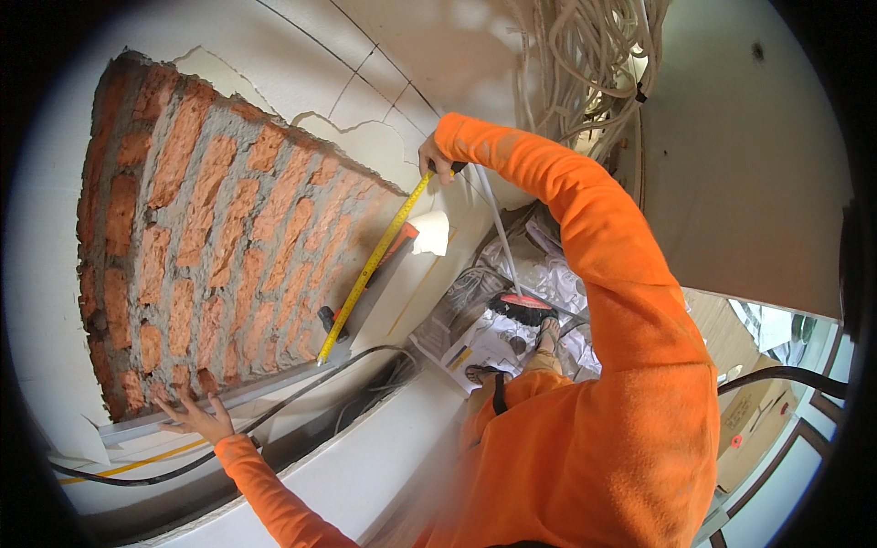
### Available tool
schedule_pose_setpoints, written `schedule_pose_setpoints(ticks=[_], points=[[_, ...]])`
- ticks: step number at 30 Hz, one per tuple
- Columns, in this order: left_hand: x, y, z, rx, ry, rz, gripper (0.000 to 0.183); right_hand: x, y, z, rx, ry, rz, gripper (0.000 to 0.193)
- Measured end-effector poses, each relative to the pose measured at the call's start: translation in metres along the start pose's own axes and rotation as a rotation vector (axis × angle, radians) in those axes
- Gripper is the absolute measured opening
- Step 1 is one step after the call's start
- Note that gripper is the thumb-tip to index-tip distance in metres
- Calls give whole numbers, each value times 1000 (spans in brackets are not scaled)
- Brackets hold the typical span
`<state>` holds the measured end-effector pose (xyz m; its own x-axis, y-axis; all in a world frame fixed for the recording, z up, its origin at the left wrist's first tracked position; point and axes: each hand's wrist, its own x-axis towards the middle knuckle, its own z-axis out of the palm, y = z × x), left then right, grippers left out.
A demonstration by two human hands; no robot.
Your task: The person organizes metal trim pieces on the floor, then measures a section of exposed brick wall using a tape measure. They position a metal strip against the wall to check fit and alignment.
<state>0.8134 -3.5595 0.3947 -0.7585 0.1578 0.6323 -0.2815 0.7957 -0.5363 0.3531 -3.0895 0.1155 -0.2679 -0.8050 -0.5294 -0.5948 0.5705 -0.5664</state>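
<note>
My right hand point(439, 160) is closed around the dark case of a tape measure point(377, 256) near the upper corner of the bared brickwork. The yellow blade is drawn out and slants down to the left, its tip ending by the lower edge of the bricks. Over at the lower left, my left hand point(203, 418) is spread with nothing in it, by the bottom edge of the brick wall point(219, 196). Beneath the blade lies a long dark tool with an orange part point(400, 243); its kind is unclear. A crumpled white piece point(430, 232) sits beside it.
Coiled pale cables point(594, 64) hang at the top. A broom point(521, 308) stands on littered plastic sheeting by my feet. A black cable point(311, 387) runs along a white ledge point(393, 425). Cardboard point(751, 429) leans at the far right.
</note>
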Motion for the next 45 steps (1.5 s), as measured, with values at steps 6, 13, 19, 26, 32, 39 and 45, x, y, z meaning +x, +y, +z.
schedule_pose_setpoints(ticks=[6,13,19,26,32,39,45], points=[[-2,-6,1,-16,14,28,55,1,-2,1,16,9,-31,60],[2,0,-2,-6,-2,20,56,16,8,3,6,-10,-32,58],[-3,-6,0,-31,-13,21,58,28,15,8,7,6,-27,54],[1,-4,-1,-47,28,62,60,30,19,8,45,20,-39,53],[8,5,-7,-113,33,26,48,50,36,15,-44,91,60,54],[1,-7,6,-43,-38,-127,35,-86,-48,9,-47,24,32,66],[-10,-9,5,-36,2,-203,25,-132,-93,42,46,-155,219,75]])
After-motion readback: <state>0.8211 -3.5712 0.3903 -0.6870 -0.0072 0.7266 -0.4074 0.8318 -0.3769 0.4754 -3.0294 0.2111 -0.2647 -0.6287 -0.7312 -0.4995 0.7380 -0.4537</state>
